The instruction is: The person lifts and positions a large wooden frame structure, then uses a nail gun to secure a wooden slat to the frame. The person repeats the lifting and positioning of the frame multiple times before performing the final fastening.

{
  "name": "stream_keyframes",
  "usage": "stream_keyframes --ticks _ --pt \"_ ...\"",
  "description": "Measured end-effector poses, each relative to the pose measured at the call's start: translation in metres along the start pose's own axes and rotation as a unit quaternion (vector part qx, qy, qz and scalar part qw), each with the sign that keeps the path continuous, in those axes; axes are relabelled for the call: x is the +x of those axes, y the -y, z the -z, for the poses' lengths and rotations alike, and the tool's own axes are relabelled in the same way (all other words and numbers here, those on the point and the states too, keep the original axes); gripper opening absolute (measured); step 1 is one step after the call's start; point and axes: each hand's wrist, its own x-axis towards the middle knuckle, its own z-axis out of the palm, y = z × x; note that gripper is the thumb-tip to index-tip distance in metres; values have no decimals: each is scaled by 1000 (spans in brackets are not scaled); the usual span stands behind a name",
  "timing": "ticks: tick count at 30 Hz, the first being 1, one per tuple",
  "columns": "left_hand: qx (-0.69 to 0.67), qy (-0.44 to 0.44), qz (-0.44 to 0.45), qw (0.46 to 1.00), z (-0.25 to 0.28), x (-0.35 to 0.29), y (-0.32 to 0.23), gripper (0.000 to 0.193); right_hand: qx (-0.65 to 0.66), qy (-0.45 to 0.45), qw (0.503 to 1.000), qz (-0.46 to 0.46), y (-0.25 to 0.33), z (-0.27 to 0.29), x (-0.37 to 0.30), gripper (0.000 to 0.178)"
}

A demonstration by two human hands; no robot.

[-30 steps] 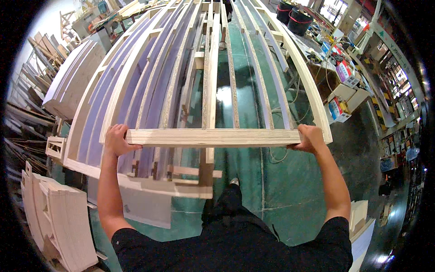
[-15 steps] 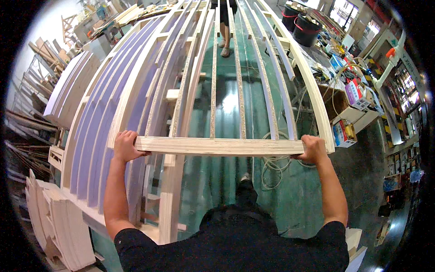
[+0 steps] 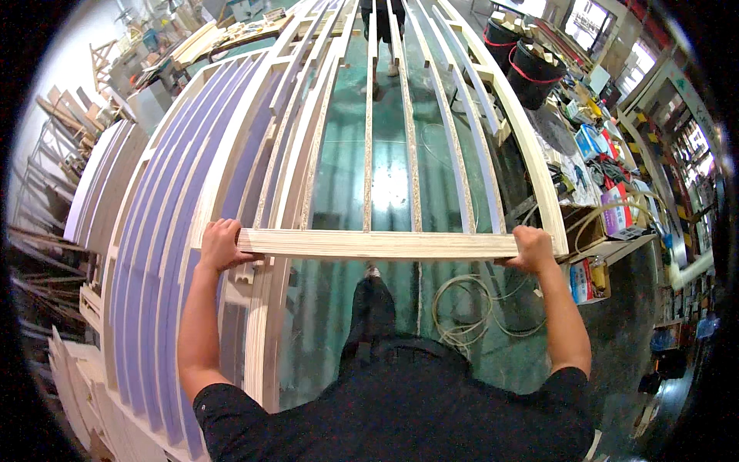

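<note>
From my distant seat I look down past a black shirt [image 3: 385, 408] at two bare forearms rising from the lower part of the frame. Left of centre, I see the left hand [image 3: 222, 245] closed on the left end of a pale wooden crossbar [image 3: 377, 245]. Right of centre, the right hand [image 3: 533, 250] is closed on the same bar near its right end. I cannot make out how far the fingers reach underneath.

The bar lies nearly level across the middle of the picture and forms the near end of a long ladder-like wooden frame [image 3: 531, 146], which runs away to the upper edge. Narrow slats [image 3: 412, 154] stretch lengthwise inside it, and between them I can see green floor [image 3: 331, 308].

To the left I find a second slatted structure with purple panels [image 3: 165, 177]. Below the crossbar's left end, a pale beam [image 3: 265, 331] runs down the view. A coiled hose [image 3: 466, 308] lies on the floor at lower right of centre.

At top centre I see another person [image 3: 382, 23] in dark clothing, partly behind the slats. Black buckets [image 3: 531, 69] stand at upper right, beside a cluttered bench [image 3: 573, 173].
</note>
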Motion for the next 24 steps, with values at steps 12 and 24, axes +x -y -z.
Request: stream_keyframes --ticks 12,24 --pt "16 88 23 996 -64 371 60 82 -12 4 1000 -14 -182 -90 304 77" --pt "22 93 24 995 -166 740 132 80 15 29 999 -1 -418 -200 625 76"
